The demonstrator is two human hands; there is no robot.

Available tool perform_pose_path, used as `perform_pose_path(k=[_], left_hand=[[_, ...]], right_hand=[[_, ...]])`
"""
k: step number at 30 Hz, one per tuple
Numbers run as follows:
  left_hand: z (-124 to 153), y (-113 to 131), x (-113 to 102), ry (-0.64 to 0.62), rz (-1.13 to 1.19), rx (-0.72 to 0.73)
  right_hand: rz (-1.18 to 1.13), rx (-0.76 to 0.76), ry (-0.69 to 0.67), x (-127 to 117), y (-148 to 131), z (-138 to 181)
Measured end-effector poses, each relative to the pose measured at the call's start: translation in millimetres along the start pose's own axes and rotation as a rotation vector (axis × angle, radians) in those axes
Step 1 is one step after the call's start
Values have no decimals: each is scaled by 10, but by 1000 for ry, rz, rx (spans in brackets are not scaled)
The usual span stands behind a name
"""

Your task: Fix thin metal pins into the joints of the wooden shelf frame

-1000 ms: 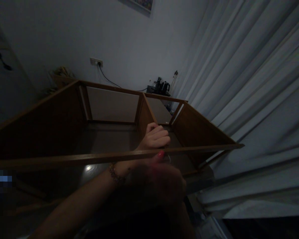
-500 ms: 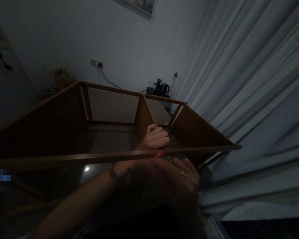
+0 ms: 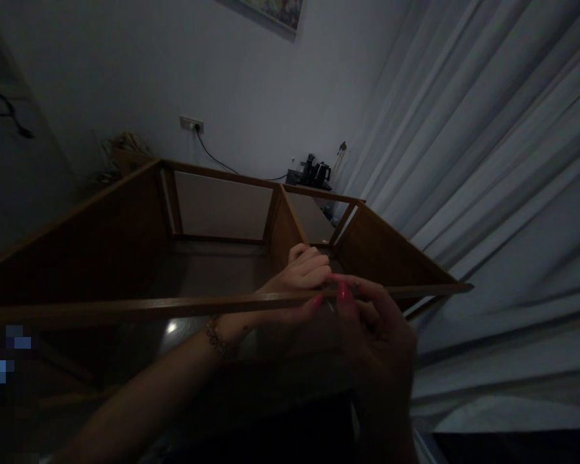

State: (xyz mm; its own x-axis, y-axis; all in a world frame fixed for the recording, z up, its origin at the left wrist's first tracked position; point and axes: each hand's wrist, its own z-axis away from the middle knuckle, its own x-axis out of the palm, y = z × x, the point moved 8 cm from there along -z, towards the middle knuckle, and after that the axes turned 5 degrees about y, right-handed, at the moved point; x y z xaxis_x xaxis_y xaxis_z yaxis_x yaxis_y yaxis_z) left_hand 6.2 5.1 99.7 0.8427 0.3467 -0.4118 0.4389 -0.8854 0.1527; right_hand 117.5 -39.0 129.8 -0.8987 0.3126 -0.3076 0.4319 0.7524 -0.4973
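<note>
A brown wooden cabinet frame [image 3: 140, 308] stands before me, its front rail crossing the view. My left hand [image 3: 302, 269], with a bracelet at the wrist, reaches under this rail. Its fingers curl behind the rail by the front end of the wooden divider panel [image 3: 290, 216], and its thumb lies just below, so the hand is closed around the rail. My right hand [image 3: 377, 316] is at the rail just to the right, thumb and index finger brought together in a pinch. Whatever lies between those fingertips is hidden. A thin, light metal piece [image 3: 332, 307] shows under the rail beside them.
Side panels [image 3: 391, 245] close the frame at left and right. White curtains [image 3: 488, 193] hang along the right. Behind, a black kettle [image 3: 321, 173] stands by the wall, and a cable runs from a wall socket [image 3: 191, 125]. The room is dim.
My right hand has risen from below the rail and shifted right, its thumb and index finger now pinched at the rail. My left hand keeps its hold.
</note>
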Motion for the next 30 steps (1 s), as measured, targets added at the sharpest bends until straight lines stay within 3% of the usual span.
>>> perform_pose_path(k=[5, 12, 19, 25, 30], left_hand=[[-22, 12, -19, -33, 20, -3], [-20, -5, 2, -40, 25, -21], [-17, 13, -19, -32, 5, -16], [-22, 14, -25, 6, 5, -9], [-21, 18, -30, 33, 9, -9]], right_hand=[[-85, 139, 4, -75, 197, -28], [163, -149, 152, -176, 216, 64], [112, -156, 216, -105, 363, 329], [-15, -264, 220, 46, 166, 497], [11, -332, 186, 147, 74, 477]])
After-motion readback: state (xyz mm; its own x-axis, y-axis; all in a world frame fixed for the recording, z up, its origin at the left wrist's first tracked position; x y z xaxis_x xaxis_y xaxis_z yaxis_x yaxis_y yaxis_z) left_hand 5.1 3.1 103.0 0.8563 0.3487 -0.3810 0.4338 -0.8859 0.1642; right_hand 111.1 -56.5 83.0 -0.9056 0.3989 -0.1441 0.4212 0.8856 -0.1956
